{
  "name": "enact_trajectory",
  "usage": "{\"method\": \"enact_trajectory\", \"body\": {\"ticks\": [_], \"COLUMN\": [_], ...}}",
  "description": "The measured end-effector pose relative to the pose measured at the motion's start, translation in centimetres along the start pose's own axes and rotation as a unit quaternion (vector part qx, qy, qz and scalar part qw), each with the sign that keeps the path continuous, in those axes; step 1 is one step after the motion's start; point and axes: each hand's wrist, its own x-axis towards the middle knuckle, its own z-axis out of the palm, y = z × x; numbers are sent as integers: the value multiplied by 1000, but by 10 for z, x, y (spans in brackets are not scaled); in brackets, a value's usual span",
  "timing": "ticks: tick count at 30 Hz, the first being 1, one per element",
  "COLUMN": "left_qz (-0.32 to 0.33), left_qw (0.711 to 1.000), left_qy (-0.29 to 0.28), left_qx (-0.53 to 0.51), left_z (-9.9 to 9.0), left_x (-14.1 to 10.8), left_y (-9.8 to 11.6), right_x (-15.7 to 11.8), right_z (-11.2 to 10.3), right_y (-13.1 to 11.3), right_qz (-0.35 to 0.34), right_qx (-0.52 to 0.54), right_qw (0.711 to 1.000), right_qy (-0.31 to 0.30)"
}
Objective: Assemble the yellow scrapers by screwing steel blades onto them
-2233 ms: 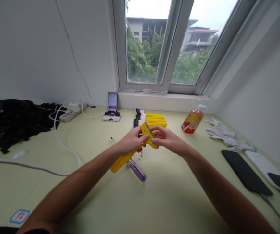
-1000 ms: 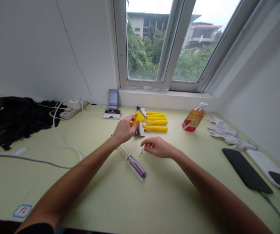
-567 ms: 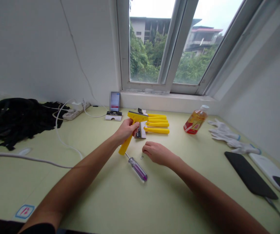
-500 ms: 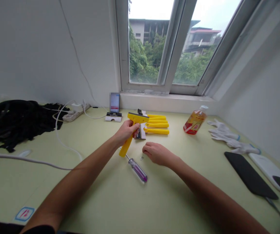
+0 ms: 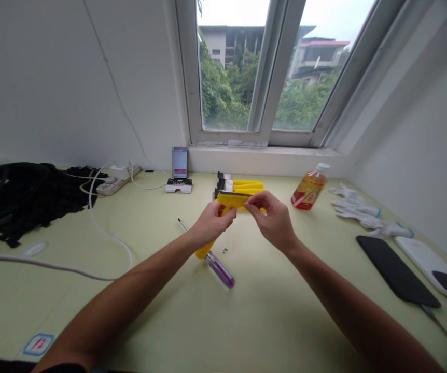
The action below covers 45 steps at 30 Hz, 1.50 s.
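Observation:
My left hand (image 5: 212, 224) is wrapped round the handle of a yellow scraper (image 5: 227, 201), just below its wide head with a dark blade edge. The handle slants down to the left. At the head's right end, my right hand (image 5: 272, 220) has thumb and fingertips pinched together against it; anything small between them is too tiny to make out. Below the hands, a screwdriver (image 5: 220, 272) with a clear and purple handle lies on the table, its shaft partly covered by the scraper handle. Small metal fasteners (image 5: 225, 250) lie beside it.
More yellow scrapers (image 5: 249, 185) lie behind my hands, partly hidden. A phone (image 5: 180, 163) stands near the wall, and an orange-red bottle (image 5: 309, 187) stands right of them. White gloves (image 5: 367, 215) and a black pad (image 5: 394, 269) lie right; cables and black straps (image 5: 29, 194) left.
My right hand has risen from beside the small fasteners to the right end of the scraper head. The left hand has turned and lowered the scraper a little.

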Motion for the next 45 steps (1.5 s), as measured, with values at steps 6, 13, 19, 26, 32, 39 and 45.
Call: {"method": "enact_trajectory", "body": {"ticks": [6, 13, 19, 26, 32, 39, 45], "left_qz": [13, 22, 34, 52, 55, 86, 130], "left_qw": [1000, 999, 998, 998, 997, 995, 990], "left_qy": [5, 22, 39, 42, 44, 37, 35], "left_qx": [-11, 26, 35, 20, 26, 18, 44], "left_z": [4, 6, 8, 9, 9, 8, 6], "left_x": [-3, -4, -8, -10, -11, -10, -13], "left_y": [3, 2, 7, 10, 11, 12, 15], "right_x": [-2, -4, -5, -5, -4, -3, -5], "right_z": [2, 4, 2, 1, 1, 0, -1], "right_y": [-4, -11, -17, -18, -17, -14, -16], "right_qz": [9, 18, 7, 1, -17, -28, -62], "right_qx": [-2, -10, -28, -19, -5, 0, 25], "right_qw": [1000, 1000, 999, 999, 999, 999, 997], "right_qy": [20, 23, 23, 29, 34, 34, 31]}}
